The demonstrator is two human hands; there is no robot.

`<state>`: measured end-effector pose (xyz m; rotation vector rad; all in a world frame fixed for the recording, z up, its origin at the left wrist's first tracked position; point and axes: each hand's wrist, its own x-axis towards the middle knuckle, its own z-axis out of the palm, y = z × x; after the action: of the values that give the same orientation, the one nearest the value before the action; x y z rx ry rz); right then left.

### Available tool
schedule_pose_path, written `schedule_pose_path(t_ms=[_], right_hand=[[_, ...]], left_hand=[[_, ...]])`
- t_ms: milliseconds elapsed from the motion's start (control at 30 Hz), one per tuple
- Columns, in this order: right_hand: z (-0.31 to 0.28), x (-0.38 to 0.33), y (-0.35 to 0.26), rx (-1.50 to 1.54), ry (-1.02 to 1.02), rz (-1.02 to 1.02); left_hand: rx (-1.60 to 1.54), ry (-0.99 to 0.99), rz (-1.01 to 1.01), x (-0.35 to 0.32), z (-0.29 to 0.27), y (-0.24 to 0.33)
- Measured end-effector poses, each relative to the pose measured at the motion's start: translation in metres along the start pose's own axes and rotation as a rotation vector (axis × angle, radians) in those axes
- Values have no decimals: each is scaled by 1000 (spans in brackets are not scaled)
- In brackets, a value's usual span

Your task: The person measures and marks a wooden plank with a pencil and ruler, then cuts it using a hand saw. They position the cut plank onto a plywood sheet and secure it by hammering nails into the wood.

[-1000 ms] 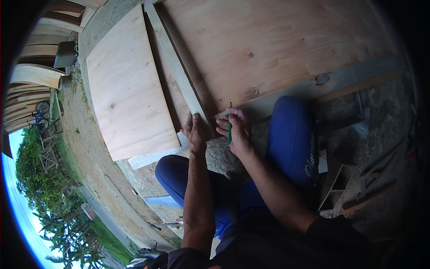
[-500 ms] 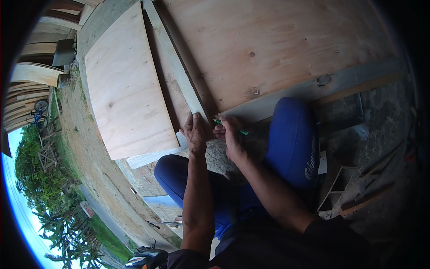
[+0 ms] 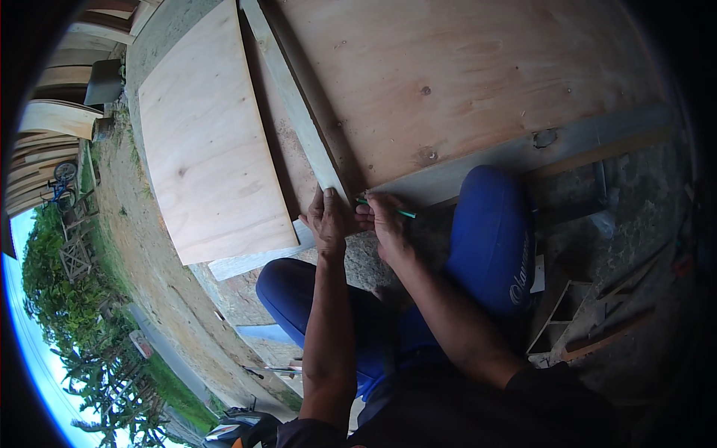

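Observation:
A long pale wooden batten [image 3: 291, 93] lies over a large plywood panel [image 3: 478, 75] and runs away from me. My left hand [image 3: 326, 224] grips its near end, thumb on top and fingers down its left side. Just right of that end, my right hand [image 3: 384, 224] pinches a thin green pencil [image 3: 408, 213], its tip toward the batten and the panel's near edge. Left of the batten, a smaller pale plywood sheet [image 3: 213, 149] rests with its near right corner close to my left hand. The fingertips of my right hand are partly hidden.
My bent knees, in blue trousers [image 3: 489, 231], flank both hands. A greyish board [image 3: 478, 166] edges the panel's near side. At right, a small wooden frame [image 3: 553, 317] and scraps lie on the concrete floor. A bicycle [image 3: 63, 179] stands far left; a motorcycle [image 3: 243, 429] is at bottom left.
Both hands hold almost the same places. The pencil in my right hand has tilted slightly, its back end a little higher. The view has shifted a little.

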<state>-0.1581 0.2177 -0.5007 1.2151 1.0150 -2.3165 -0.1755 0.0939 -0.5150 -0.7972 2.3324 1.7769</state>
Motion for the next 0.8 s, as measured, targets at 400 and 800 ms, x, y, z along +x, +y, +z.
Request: schedule_pose_path(t_ms=[400,800], right_hand=[[-1,3,1,-9,6,11],[-2,4,-3,-67,-26,64]], left_hand=[[57,-4,-23,-2,1,6],[100,17,5,-3,1,11]])
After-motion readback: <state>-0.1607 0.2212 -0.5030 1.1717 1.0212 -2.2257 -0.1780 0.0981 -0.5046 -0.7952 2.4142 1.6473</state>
